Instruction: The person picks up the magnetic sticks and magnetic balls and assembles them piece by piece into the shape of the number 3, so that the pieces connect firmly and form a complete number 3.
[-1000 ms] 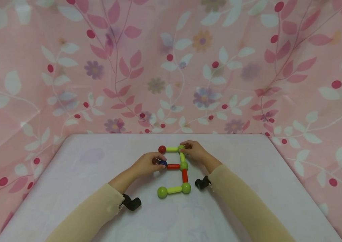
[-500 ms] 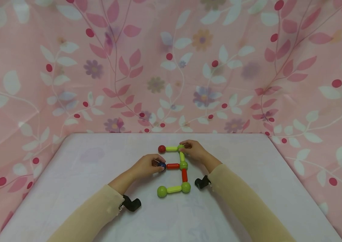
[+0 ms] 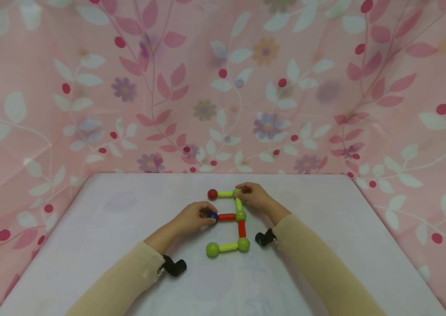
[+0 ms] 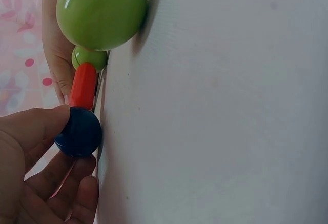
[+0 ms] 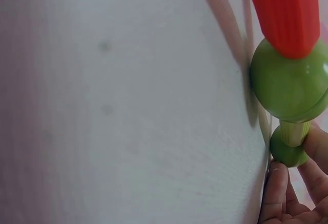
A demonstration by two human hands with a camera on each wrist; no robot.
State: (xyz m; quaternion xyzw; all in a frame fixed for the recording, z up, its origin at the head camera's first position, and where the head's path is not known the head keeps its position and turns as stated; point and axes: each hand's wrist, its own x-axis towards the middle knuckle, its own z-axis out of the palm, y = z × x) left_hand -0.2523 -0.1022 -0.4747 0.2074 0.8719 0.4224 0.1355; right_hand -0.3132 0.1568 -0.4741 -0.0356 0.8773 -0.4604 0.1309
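On the table, balls and rods join into a shape like a backward E. My left hand (image 3: 192, 218) pinches the dark blue ball (image 4: 79, 133) between thumb and fingers. That ball meets the free end of the middle red rod (image 3: 227, 217), whose other end joins a green ball (image 3: 240, 215). At the far corner, my right hand (image 3: 255, 196) grips another green ball (image 5: 287, 148), partly hidden by its fingers. From there a yellow-green rod (image 3: 225, 194) leads left to a red ball (image 3: 212, 194), and another yellow-green rod (image 3: 239, 204) leads to the middle green ball.
Nearer me, a second red rod (image 3: 241, 228) runs to a green corner ball (image 3: 244, 244). A yellow-green rod (image 3: 228, 246) links it to a green end ball (image 3: 212, 249). Pink floral cloth (image 3: 223, 109) hangs behind the white table (image 3: 128, 281).
My left hand has lowered slightly with the blue ball, which now lines up with the middle red rod. My right hand stays at the far corner ball.
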